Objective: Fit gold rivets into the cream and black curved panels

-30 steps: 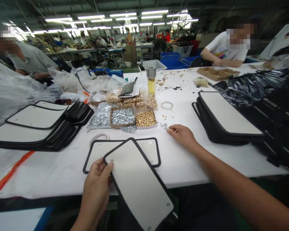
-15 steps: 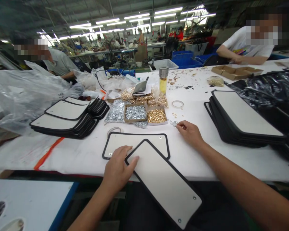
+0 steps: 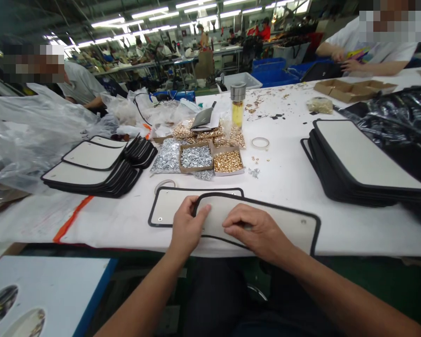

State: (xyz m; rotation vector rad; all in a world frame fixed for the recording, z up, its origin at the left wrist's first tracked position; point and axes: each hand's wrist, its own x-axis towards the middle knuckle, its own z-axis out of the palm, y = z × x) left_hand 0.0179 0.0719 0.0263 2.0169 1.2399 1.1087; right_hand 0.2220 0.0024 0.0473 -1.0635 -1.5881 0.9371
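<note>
My left hand (image 3: 189, 224) grips the left end of a light grey panel with black edging (image 3: 289, 215), thumb on top. That end bends up slightly, and a metal eyelet shows near the panel's far right corner. Over the panel's middle, my right hand (image 3: 257, 229) is closed in a pinch; whatever lies between its fingertips is hidden. A second edged panel (image 3: 166, 208) lies flat on the table, partly under the first, with eyelets in its corners. Beyond it are a box of silver washers (image 3: 196, 157), a box of gold-coloured eyelets (image 3: 228, 162) and a few loose silver pieces (image 3: 254, 173).
Stacks of edged panels stand at left (image 3: 80, 178) and right (image 3: 375, 154). Tape rolls (image 3: 260, 142), bags of gold-coloured fittings (image 3: 210, 133) and a lidded bottle (image 3: 237, 105) are on the white table. Two people sit across, left and right.
My right hand has moved from the loose silver pieces to above the held panel. The panel has swung from slanting toward me to lying nearly crosswise, with my left hand still on its end.
</note>
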